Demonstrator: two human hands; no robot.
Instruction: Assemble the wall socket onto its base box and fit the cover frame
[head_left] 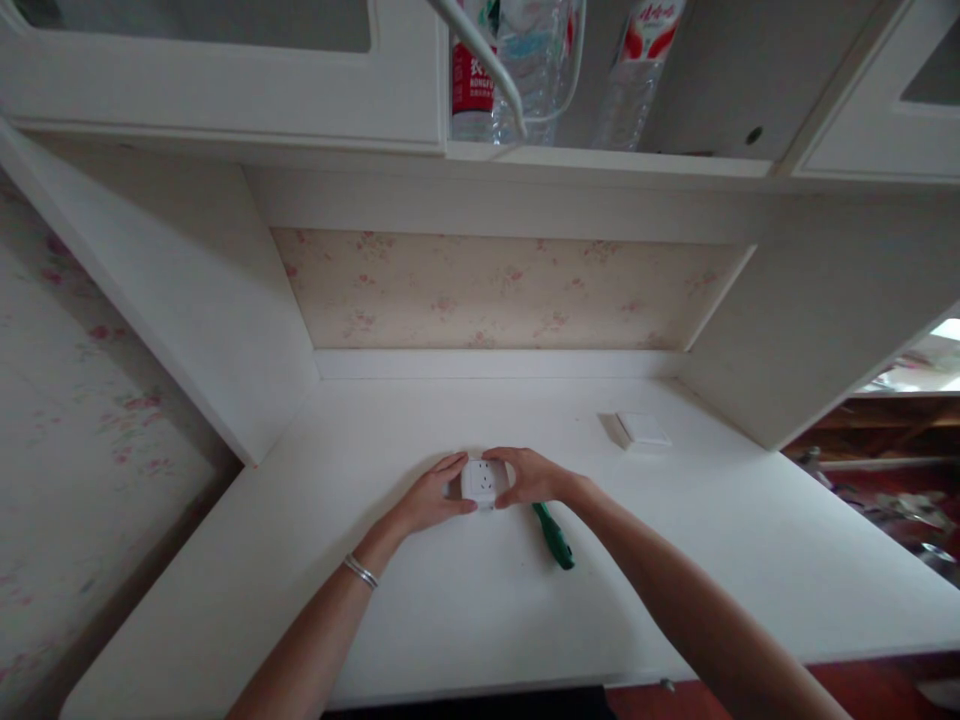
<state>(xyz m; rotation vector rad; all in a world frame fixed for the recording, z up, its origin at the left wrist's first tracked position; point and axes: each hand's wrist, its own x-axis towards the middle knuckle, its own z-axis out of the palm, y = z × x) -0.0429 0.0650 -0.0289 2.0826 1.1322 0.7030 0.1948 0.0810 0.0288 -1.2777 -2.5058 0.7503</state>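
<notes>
A small white wall socket with plug holes on its face rests on the white desk. My left hand grips its left side, thumb below and fingers curled over the top. My right hand closes on its right side in the same way. A green-handled screwdriver lies on the desk just under my right wrist, touching neither hand. A silver bracelet circles my left wrist.
A flat white switch plate lies at the back right of the desk. White side panels wall in the desk nook. A shelf above carries plastic water bottles. Clutter on a red floor shows at the right.
</notes>
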